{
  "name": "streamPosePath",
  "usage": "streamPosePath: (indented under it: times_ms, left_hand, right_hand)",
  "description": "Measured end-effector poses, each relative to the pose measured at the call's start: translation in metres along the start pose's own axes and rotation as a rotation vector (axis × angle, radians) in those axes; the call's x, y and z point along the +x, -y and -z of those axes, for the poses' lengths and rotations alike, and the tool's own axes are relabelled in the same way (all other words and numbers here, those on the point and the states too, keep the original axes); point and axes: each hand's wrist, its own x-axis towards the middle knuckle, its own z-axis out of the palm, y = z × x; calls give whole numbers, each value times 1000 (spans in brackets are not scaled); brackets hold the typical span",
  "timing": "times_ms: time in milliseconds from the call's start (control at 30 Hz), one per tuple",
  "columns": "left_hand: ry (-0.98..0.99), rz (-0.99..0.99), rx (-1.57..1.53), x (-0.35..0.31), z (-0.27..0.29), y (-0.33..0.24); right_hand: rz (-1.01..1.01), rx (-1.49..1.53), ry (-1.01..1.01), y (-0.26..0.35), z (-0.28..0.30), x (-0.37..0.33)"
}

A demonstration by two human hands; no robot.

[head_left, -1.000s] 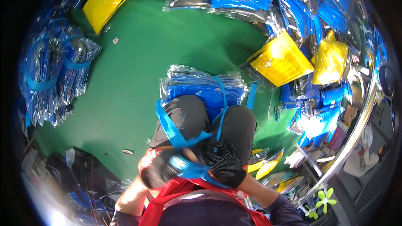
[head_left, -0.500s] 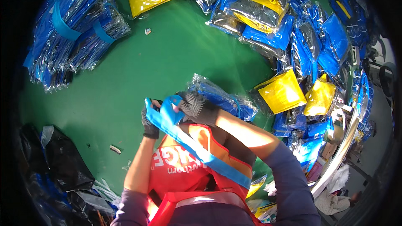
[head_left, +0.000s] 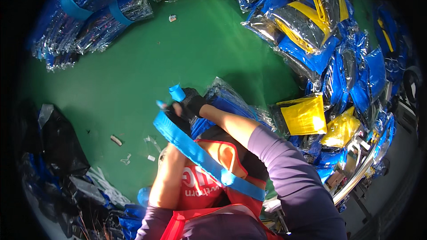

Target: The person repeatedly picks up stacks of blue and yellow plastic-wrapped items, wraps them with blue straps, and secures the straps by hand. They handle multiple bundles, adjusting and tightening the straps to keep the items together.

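Observation:
A light-blue fabric strap (head_left: 195, 153) runs from my hands down across my lap to the lower right. My left hand (head_left: 179, 118), in a dark fingerless glove, is closed on the strap near its upper bend. Just above it, my right hand (head_left: 192, 100) wears a dark dotted glove and grips the strap's short end, which stands up past the fingers. The two hands almost touch, and some fingers are hidden or blurred. Right beside them lies a stack of blue packs (head_left: 229, 100) in clear plastic, partly covered by my right forearm.
Strapped bundles of blue packs (head_left: 102, 22) lie far left on the green floor (head_left: 133, 75). Blue and yellow packs (head_left: 302, 120) are heaped along the right. A black plastic bag (head_left: 62, 140) sits at left, with small scraps (head_left: 116, 140) nearby.
My view has shifted, so the far packs sit higher. The hands have come together closer to the blue stack, and the strap's short end now sticks up above the right hand.

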Motion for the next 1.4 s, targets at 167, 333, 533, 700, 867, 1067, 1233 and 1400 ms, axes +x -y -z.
streamPosePath:
  times_ms: [167, 333, 533, 700, 867, 1067, 1233, 1400]
  left_hand:
    - [112, 328, -449, -45, -25, -7]
    - [113, 336, -762, -81, -41, 23]
    - [249, 367, -559, 5, 7, -41]
    - [349, 427, 150, 86, 35, -97]
    - [958, -193, 100, 100, 24, -97]
    - [904, 337, 147, 101, 4, 10]
    - [813, 653, -54, 65, -7, 109]
    - [618, 618, -454, 54, -3, 106]
  right_hand:
    - [-41, -86, 110, -2, 7, 3]
    - [-52, -113, 242, -14, 24, 28]
    - [97, -235, 740, -10, 56, 30]
    - [88, -346, 685, -3, 64, 17]
    - [133, 131, 525, -2, 72, 17]
    - [255, -54, 539, 2, 74, 3]
    - [382, -90, 122, 20, 65, -8]
    - [482, -670, 137, 31, 74, -4]
